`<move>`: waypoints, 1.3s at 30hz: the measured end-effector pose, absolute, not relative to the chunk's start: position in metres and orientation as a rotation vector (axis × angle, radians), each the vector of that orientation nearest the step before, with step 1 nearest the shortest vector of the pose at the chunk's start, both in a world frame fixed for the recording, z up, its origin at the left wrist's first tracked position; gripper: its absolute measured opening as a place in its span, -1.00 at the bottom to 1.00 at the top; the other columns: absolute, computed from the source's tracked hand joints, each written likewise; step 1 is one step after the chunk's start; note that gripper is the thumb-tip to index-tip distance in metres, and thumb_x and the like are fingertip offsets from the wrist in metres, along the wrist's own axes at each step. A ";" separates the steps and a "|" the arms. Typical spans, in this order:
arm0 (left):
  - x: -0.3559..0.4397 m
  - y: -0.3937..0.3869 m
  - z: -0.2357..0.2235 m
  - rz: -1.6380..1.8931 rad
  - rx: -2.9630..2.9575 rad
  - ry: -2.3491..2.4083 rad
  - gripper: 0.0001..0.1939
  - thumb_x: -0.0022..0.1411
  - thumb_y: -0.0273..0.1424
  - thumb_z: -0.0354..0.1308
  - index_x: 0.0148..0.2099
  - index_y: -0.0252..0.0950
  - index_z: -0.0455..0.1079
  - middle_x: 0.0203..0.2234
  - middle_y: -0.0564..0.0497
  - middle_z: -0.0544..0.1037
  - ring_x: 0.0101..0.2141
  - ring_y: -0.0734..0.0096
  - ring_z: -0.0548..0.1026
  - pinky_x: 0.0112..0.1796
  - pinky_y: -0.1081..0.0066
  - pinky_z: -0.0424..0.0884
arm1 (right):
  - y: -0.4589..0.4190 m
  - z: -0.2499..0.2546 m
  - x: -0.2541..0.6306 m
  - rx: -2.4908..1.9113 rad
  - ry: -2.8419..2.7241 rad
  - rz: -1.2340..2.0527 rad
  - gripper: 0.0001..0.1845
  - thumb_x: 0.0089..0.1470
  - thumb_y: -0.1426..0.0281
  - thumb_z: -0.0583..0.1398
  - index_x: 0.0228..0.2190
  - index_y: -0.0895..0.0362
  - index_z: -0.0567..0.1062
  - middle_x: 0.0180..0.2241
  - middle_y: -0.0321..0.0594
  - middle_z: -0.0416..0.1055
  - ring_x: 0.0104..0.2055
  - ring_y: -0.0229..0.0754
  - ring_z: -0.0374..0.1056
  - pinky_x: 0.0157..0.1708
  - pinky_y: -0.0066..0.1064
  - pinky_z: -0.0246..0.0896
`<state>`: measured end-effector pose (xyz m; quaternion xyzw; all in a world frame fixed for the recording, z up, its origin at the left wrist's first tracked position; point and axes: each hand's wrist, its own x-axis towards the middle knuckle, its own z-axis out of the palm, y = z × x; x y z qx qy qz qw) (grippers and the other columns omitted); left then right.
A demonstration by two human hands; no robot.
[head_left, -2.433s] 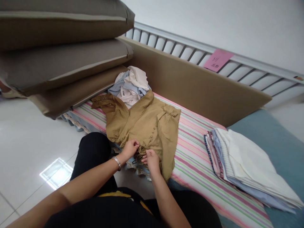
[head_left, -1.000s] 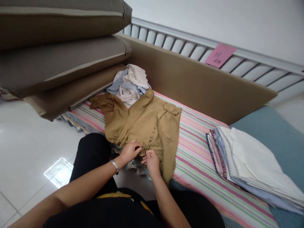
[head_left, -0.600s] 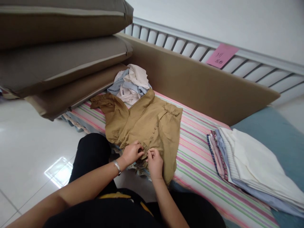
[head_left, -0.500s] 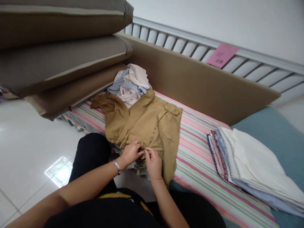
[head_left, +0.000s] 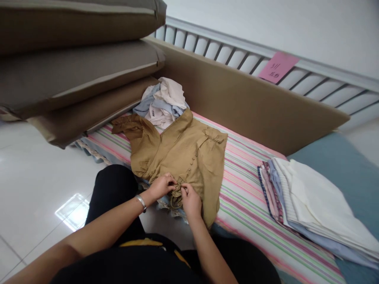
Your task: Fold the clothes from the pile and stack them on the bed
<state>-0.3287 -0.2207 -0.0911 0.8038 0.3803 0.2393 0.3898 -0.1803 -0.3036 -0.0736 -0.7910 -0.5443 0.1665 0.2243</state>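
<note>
A brown garment (head_left: 174, 148) is lying mostly beyond the fingers (head_left: 171, 180). Left hand (head_left: 159, 188) and right hand (head_left: 192, 202) are pinching its bunched near part.

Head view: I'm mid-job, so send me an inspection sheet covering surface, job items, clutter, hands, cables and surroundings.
Surface: striped sheet, with blue-green cover at the right.
Job items: mustard garment, spread out, wrinkled, small buttons showing.
Clutter: crumpled clothes beyond the garment; folded stack at the right.
Hands: left hand and right hand pinch cloth at the garment's near edge.
Cables: nothing seen.
Surroundings: piled cushions at the left; tan board; railing bearing pink paper.
</note>
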 end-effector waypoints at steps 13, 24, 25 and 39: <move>-0.330 -0.224 -0.083 0.601 2.080 0.972 -0.85 0.08 -0.50 0.21 -0.24 -0.28 0.48 -0.31 0.01 0.44 -0.34 0.45 0.41 -0.29 0.50 0.32 | -0.310 -0.057 -0.198 -2.059 -1.726 0.334 -0.69 0.18 0.32 0.01 -0.17 0.03 0.51 -0.20 -0.22 0.51 -0.24 -0.21 0.41 -0.29 -0.47 0.20; -0.331 -0.218 -0.095 0.591 2.053 0.896 -0.70 0.00 -0.61 0.22 -0.17 -0.28 0.47 -0.28 0.03 0.42 -0.40 0.52 0.38 -0.32 0.51 0.33 | -0.311 -0.068 -0.193 -2.279 -1.716 0.361 -0.62 0.12 0.24 0.10 -0.02 -0.02 0.43 -0.33 -0.25 0.52 -0.36 -0.20 0.41 -0.45 -0.46 0.12; -0.332 -0.219 -0.094 0.588 2.060 0.897 -0.70 0.00 -0.62 0.21 -0.17 -0.28 0.46 -0.28 0.03 0.42 -0.40 0.52 0.39 -0.31 0.51 0.33 | -0.312 -0.069 -0.193 -2.273 -1.704 0.366 -0.63 0.12 0.23 0.10 -0.02 -0.04 0.42 -0.35 -0.27 0.52 -0.38 -0.21 0.41 -0.47 -0.47 0.11; -0.331 -0.222 -0.094 0.596 2.109 0.950 -0.71 0.01 -0.64 0.13 -0.20 -0.27 0.42 -0.29 0.03 0.40 -0.31 0.44 0.40 -0.27 0.49 0.32 | -0.312 -0.068 -0.197 -2.370 -1.684 0.357 -0.65 0.10 0.25 0.11 -0.05 -0.02 0.33 -0.40 -0.29 0.51 -0.44 -0.20 0.42 -0.56 -0.48 -0.01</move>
